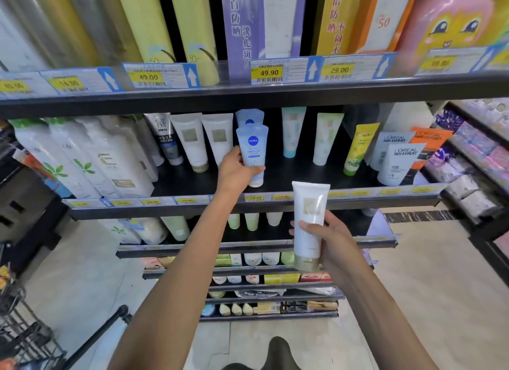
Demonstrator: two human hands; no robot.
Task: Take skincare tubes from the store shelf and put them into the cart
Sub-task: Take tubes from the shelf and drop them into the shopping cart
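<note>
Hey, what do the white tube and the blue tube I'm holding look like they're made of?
White tube: likely soft plastic, glossy, judging by the light streak on its front; its gold cap looks metallic-coated. Blue tube: probably plastic too, with a pale, softer sheen and a printed logo.

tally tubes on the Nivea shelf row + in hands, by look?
White with gold cap: 3, one in the right hand
Pale blue Nivea: 2, front one gripped by the left hand
White with teal: 1
White with green: 1
Yellow: 1
Total: 8
</note>
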